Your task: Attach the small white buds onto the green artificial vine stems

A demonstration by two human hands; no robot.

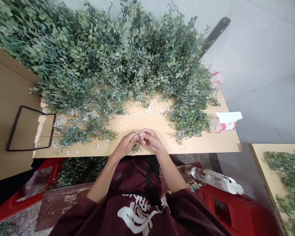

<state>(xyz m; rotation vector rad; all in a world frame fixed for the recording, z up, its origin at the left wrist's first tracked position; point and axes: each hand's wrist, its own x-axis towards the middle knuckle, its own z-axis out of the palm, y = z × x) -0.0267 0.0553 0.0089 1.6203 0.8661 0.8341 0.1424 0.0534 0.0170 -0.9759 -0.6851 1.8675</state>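
Near the front edge of the wooden table (159, 131), my two hands meet with their fingertips together. My left hand (128, 143) pinches a small sprig of artificial greenery (137, 148), whose leaves hang below the fingers. In the fingers of my right hand (149, 139) is a small white piece (141, 134), held against the sprig's stem. Beyond my hands, many loose white pieces (149, 108) lie scattered over the tabletop. A large heap of artificial green sprigs (127, 55) covers the back of the table, with a smaller bunch (85, 126) to the left.
On the right stands a tissue pack (222, 124). A black wire frame (17, 129) leans by a cardboard box (9, 108) at left. A clear bottle (213, 178) lies over a red plastic crate or stool (238, 209). Another table (258, 160) holds more greenery.
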